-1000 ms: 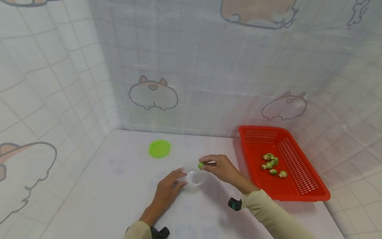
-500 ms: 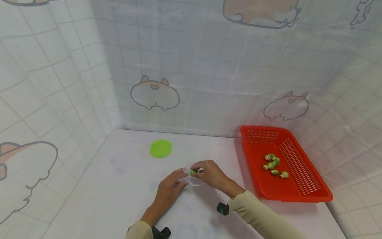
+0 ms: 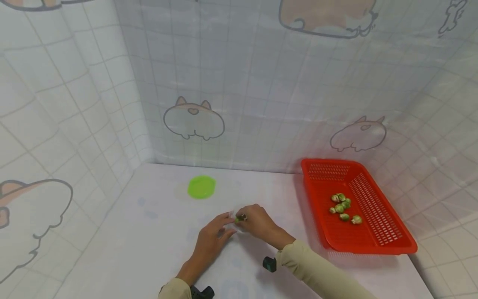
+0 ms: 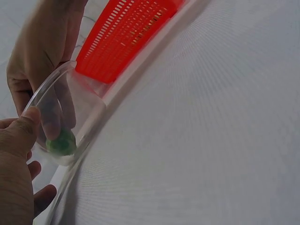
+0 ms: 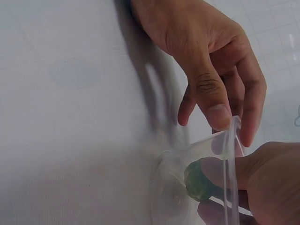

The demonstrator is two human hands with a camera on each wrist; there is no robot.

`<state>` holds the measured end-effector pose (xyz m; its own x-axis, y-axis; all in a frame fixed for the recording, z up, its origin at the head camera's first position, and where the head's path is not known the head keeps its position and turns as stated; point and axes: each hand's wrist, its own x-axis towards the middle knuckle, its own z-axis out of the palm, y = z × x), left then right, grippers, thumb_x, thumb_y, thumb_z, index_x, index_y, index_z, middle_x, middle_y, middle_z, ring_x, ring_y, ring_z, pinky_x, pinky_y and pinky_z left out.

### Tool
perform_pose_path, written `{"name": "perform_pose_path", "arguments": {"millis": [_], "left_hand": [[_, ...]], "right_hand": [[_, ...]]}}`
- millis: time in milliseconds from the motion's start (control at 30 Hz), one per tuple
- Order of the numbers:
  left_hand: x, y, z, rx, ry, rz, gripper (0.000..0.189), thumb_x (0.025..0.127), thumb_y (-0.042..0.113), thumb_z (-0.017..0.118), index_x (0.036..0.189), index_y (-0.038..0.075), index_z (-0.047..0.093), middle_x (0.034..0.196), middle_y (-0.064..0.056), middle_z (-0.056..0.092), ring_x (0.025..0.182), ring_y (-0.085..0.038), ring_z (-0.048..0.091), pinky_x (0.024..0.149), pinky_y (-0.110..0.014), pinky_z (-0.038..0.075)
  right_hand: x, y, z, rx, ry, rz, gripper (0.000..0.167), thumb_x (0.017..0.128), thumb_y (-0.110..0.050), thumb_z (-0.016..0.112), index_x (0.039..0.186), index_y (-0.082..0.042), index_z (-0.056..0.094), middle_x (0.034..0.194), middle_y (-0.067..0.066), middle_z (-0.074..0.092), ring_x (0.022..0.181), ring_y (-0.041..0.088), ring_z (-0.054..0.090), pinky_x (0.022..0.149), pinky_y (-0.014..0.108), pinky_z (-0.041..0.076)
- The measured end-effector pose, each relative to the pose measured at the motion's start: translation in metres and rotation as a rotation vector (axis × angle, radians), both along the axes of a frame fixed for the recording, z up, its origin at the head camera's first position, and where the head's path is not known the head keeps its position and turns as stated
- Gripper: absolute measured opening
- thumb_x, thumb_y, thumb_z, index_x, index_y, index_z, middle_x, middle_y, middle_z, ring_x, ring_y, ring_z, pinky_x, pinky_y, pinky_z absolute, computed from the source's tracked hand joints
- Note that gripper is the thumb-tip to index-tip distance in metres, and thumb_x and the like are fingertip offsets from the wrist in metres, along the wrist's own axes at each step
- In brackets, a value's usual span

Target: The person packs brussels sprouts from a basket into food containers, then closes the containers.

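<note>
A clear plastic tub point(image 5: 213, 140) stands on the white table, held at its rim by my left hand point(image 3: 210, 240) between thumb and fingers. Inside the tub, low near its bottom, is a green Brussels sprout point(image 5: 199, 180). My right hand point(image 3: 257, 222) reaches in over the rim and pinches that sprout with thumb and fingers. Through the clear wall the sprout point(image 4: 62, 142) also shows in the left wrist view. From the head, the right hand covers much of the tub.
A red perforated basket point(image 3: 367, 243) stands at the right side of the table. Several Brussels sprouts point(image 3: 339, 207) lie in it. A bright green round lid-like disc point(image 3: 201, 187) lies towards the back. Tile-patterned sheeting point(image 3: 257, 83) encloses the table's back and sides.
My right hand has moved left and down with the sprout, from beside the tub to inside it. The left hand has stayed at the rim.
</note>
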<state>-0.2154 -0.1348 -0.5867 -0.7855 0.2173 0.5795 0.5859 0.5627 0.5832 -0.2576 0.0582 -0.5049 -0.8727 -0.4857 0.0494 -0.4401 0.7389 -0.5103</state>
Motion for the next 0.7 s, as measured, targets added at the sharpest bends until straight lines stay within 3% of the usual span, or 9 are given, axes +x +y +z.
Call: {"name": "perform_pose_path", "arguments": {"millis": [200, 367, 467, 600, 700], "left_hand": [[-0.0025, -0.0016, -0.0013, 0.03, 0.0, -0.037, 0.041, 0.086, 0.02, 0.082, 0.124, 0.02, 0.067, 0.136, -0.003, 0.062, 0.12, -0.018, 0.063, 0.085, -0.023, 0.054], [-0.0041, -0.0034, -0.0018, 0.136, -0.042, -0.126, 0.038, 0.091, 0.007, 0.075, 0.127, 0.013, 0.065, 0.137, -0.007, 0.061, 0.126, -0.023, 0.059, 0.09, -0.022, 0.052], [-0.0045, -0.004, -0.0008, 0.199, -0.131, -0.129, 0.035, 0.096, 0.008, 0.069, 0.13, 0.014, 0.063, 0.135, -0.003, 0.063, 0.124, -0.02, 0.06, 0.089, -0.026, 0.054], [-0.0052, -0.0029, 0.0019, 0.288, -0.345, -0.04, 0.028, 0.103, 0.03, 0.061, 0.129, 0.022, 0.061, 0.123, 0.007, 0.067, 0.105, -0.011, 0.067, 0.079, -0.027, 0.055], [-0.0068, -0.0011, 0.0052, 0.355, -0.474, 0.013, 0.03, 0.103, 0.044, 0.056, 0.121, 0.021, 0.064, 0.107, 0.007, 0.07, 0.09, -0.011, 0.068, 0.075, -0.026, 0.054]], "right_hand": [[-0.0022, -0.0032, -0.0017, 0.024, 0.01, -0.015, 0.018, 0.086, -0.016, 0.081, 0.102, -0.01, 0.078, 0.101, 0.001, 0.075, 0.093, 0.013, 0.07, 0.078, 0.028, 0.055], [-0.0012, -0.0034, -0.0025, 0.008, 0.007, -0.028, 0.017, 0.086, -0.016, 0.082, 0.102, -0.011, 0.078, 0.1, 0.0, 0.074, 0.092, 0.013, 0.068, 0.078, 0.028, 0.055], [-0.0018, -0.0035, -0.0042, 0.003, 0.004, -0.031, 0.018, 0.086, -0.016, 0.081, 0.103, -0.011, 0.078, 0.101, 0.0, 0.074, 0.093, 0.012, 0.068, 0.079, 0.029, 0.055], [-0.0029, -0.0036, -0.0058, -0.004, 0.014, -0.015, 0.018, 0.086, -0.014, 0.081, 0.102, -0.009, 0.077, 0.1, 0.0, 0.074, 0.093, 0.011, 0.068, 0.081, 0.03, 0.055], [-0.0029, -0.0045, -0.0056, -0.008, 0.022, -0.001, 0.018, 0.085, -0.013, 0.081, 0.102, -0.007, 0.077, 0.099, 0.001, 0.074, 0.093, 0.011, 0.068, 0.082, 0.03, 0.054]]}}
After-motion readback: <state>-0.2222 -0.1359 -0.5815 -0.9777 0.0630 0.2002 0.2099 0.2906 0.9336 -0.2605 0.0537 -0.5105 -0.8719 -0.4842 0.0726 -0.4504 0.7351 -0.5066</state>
